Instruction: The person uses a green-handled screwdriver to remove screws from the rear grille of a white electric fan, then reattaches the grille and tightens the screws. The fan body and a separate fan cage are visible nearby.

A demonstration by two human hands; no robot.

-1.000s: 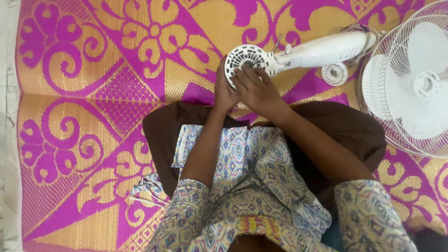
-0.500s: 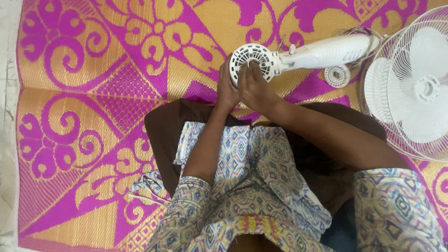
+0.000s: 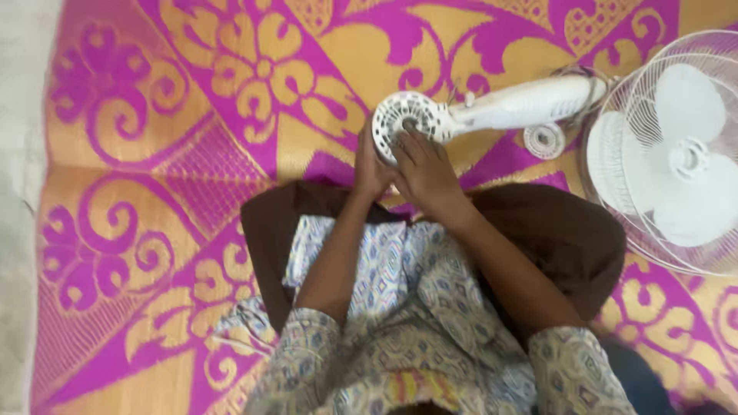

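A white fan motor housing (image 3: 407, 117) with a slotted round back lies on the patterned mat, joined to a white stand neck (image 3: 530, 102) that runs to the right. My left hand (image 3: 370, 170) grips the housing's lower left rim. My right hand (image 3: 424, 173) rests on its face, fingers pressed on the centre. Whether the fingers hold a small part is hidden.
A white fan blade inside a wire guard (image 3: 676, 154) lies at the right edge. A small white round cap (image 3: 544, 140) sits below the stand neck. The magenta and gold woven mat (image 3: 192, 154) covers the floor; bare pale floor (image 3: 19, 115) shows at the left.
Both hands stay on the housing; the view has shifted slightly, and my right fingers have crept a little further over its centre.
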